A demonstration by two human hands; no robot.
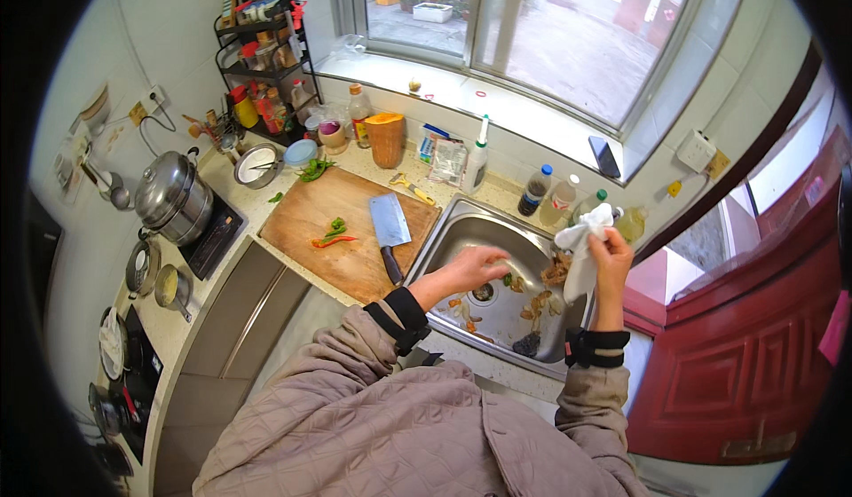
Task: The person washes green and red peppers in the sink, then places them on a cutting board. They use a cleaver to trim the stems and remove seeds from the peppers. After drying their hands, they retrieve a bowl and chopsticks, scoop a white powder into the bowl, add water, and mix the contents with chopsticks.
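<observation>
My right hand (pixel 611 257) grips a white cloth (pixel 578 267), which hangs down over the right side of the stainless steel sink (pixel 452 227). Over the left part of that basin, my left hand (pixel 469 272) is held with its fingers loosely extended and no object visible in it. Vegetable peelings (pixel 534 304) lie scattered on the sink floor around the drain (pixel 484 292). A dark scouring pad (pixel 526 344) sits near the front, and a brown clump (pixel 556 269) by the right wall. Left of the sink, a cleaver (pixel 390 221) rests on a wooden cutting board (pixel 313 214) beside a red chili pepper (pixel 335 241).
Behind the board stands a cut pumpkin piece (pixel 386 143). A yellow peeler (pixel 414 189) and a white squeeze bottle (pixel 476 161) are near the sink's back edge, with several drink bottles (pixel 534 191) farther right. A steamer pot (pixel 174 194) occupies the left counter. A phone (pixel 603 156) lies on the windowsill.
</observation>
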